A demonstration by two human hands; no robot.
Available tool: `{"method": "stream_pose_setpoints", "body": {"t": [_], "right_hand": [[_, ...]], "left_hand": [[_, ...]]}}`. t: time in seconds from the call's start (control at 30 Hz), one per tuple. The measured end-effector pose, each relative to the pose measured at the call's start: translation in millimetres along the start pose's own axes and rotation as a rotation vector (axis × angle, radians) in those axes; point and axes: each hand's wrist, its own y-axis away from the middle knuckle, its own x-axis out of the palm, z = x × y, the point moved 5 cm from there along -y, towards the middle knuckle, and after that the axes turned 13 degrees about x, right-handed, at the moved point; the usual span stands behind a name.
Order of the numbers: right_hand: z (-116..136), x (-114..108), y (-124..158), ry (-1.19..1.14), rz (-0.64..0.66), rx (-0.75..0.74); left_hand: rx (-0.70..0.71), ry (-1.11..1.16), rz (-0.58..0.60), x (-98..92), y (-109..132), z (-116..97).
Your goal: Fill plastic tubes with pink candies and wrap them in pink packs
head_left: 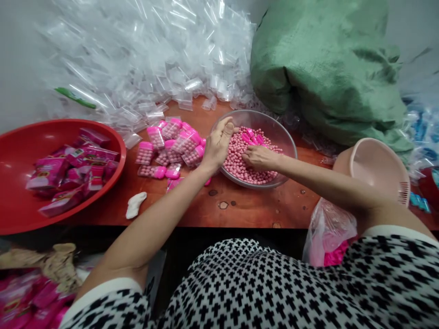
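Observation:
A clear glass bowl (286, 137) full of small pink balls (236, 160) stands on the wooden table. My left hand (217, 144) hovers at the bowl's left rim with its fingers curled round something small that I cannot make out. My right hand (260, 157) lies palm down on the pink balls, fingers drawn together among them. Left of the bowl lies a heap of small clear cases filled with pink balls (171, 146), several with pink caps.
A red basin (20, 214) with pink packets stands at the left. A pile of empty clear cases (154, 59) fills the back. A green sack (329, 68) and a pink basin (377, 164) are at the right, a plastic bag (327, 230) at the table's edge.

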Motion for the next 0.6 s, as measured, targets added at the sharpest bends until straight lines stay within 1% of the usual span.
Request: {"method": "stream_pose_setpoints", "body": {"t": [0.07, 0.1, 0.2, 0.3, 0.37, 0.43, 0.5, 0.53, 0.6], "right_hand": [[7.7, 3.6, -12.2, -0.135, 0.021, 0.03], [7.7, 3.8, -16.2, -0.247, 0.026, 0.067], [-2.1, -0.5, -18.0, -0.734, 0.004, 0.167], [-15.3, -8.3, -9.6, -1.201, -0.045, 0.214], [-21.4, -13.3, -3.1, -1.391, -0.083, 0.241], [-24.3, -17.0, 1.7, -1.51, -0.124, 0.252], [-24.4, -17.5, 3.6, -1.577, -0.152, 0.247], [-24.2, -16.2, 3.5, -1.59, -0.162, 0.252], [-24.0, -10.5, 1.3, -1.596, -0.18, 0.277]], "left_hand": [[0.055, -0.073, 0.011, 1.4, 1.8, -3.3], [0.065, -0.095, 0.008, 1.0, 2.5, -4.0], [0.076, -0.13, -0.03, -3.6, 3.8, -3.8], [0.095, -0.176, -0.047, -6.8, 4.6, -4.7], [0.096, -0.251, 0.015, -4.6, 5.0, -7.3], [0.086, -0.351, 0.142, 1.3, 5.6, -10.7], [0.084, -0.424, 0.265, 7.9, 6.0, -14.4], [0.085, -0.442, 0.306, 10.8, 5.7, -15.9], [0.075, -0.46, 0.345, 15.5, 3.5, -16.5]]}}
